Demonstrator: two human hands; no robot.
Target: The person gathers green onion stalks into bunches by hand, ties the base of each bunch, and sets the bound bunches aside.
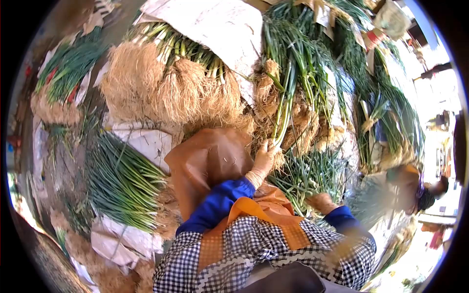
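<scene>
My left hand (264,160) is closed around the lower stalks of a few green onions (287,105). Their green leaves stretch up and away from me, and the pale roots hang beside my fist. Lower and to the right, my right hand (321,202) is curled over a heap of loose green leaves (312,173). Its fingers look closed, but whatever they may hold is hidden. An orange-brown apron (212,156) covers my knees, just left of my left hand.
Rooted green onion bundles (178,90) lie ahead, partly under a white sheet (215,24). A cleaner pile of green onions (124,180) rests at my left, with another bunch (68,68) farther off. More onions (386,107) stretch along the right, near another person (410,188).
</scene>
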